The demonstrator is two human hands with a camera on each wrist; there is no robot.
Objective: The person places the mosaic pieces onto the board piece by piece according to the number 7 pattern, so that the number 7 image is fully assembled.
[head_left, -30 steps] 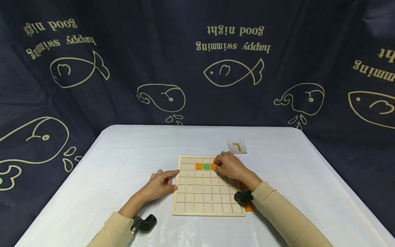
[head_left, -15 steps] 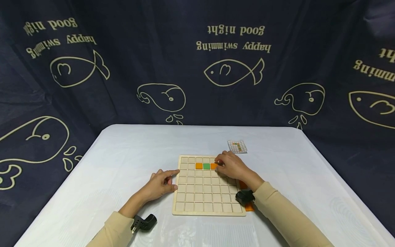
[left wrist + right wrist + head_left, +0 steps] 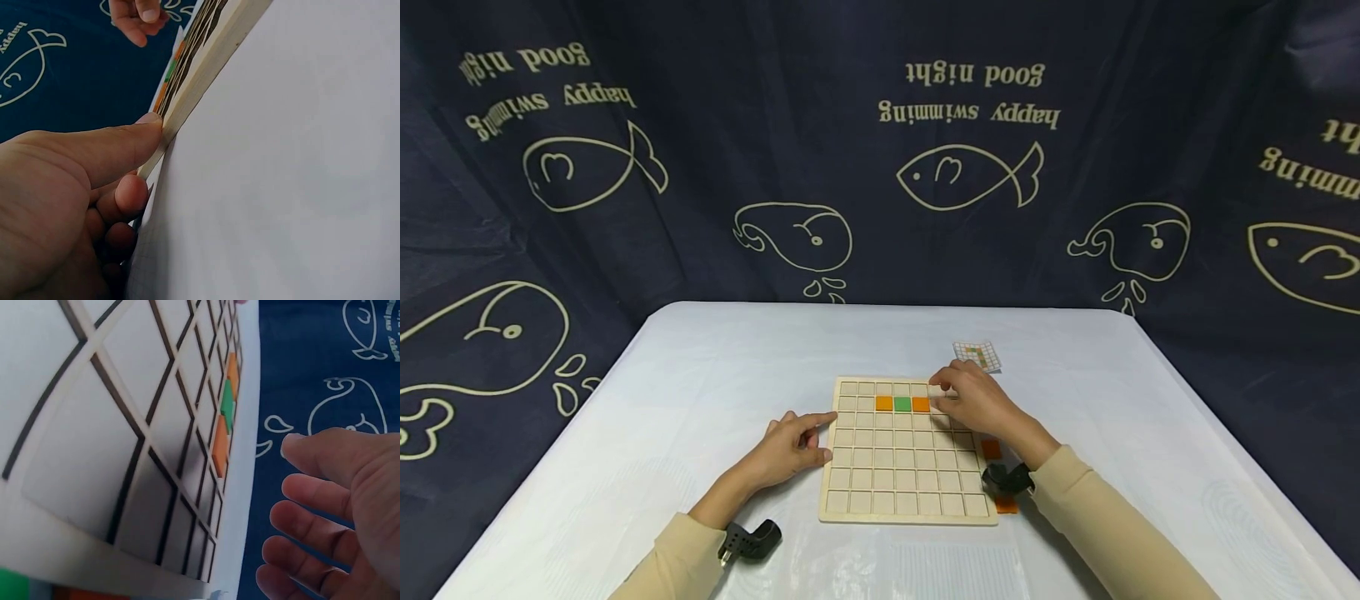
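Observation:
A wooden grid board (image 3: 883,458) lies on the white table. Along its second row from the far edge sit an orange tile (image 3: 884,403), a green tile (image 3: 902,404) and another orange tile (image 3: 921,404), side by side. My left hand (image 3: 786,450) touches the board's left edge with an extended index finger and the thumb; the left wrist view shows its fingers (image 3: 147,134) against the rim. Over the board's far right corner is my right hand (image 3: 977,396), holding nothing. In the right wrist view its fingers (image 3: 312,519) are spread apart, clear of the tiles.
A small printed grid card (image 3: 977,354) lies beyond the board's far right corner. Loose orange tiles (image 3: 992,449) lie along the right side, partly hidden by the right arm. A green tile (image 3: 12,584) shows there in the right wrist view. A dark printed cloth (image 3: 880,250) hangs behind.
My right hand has let go of the right-hand orange tile and drawn back slightly to the right, leaving it in its cell. The left hand stays at the board's edge.

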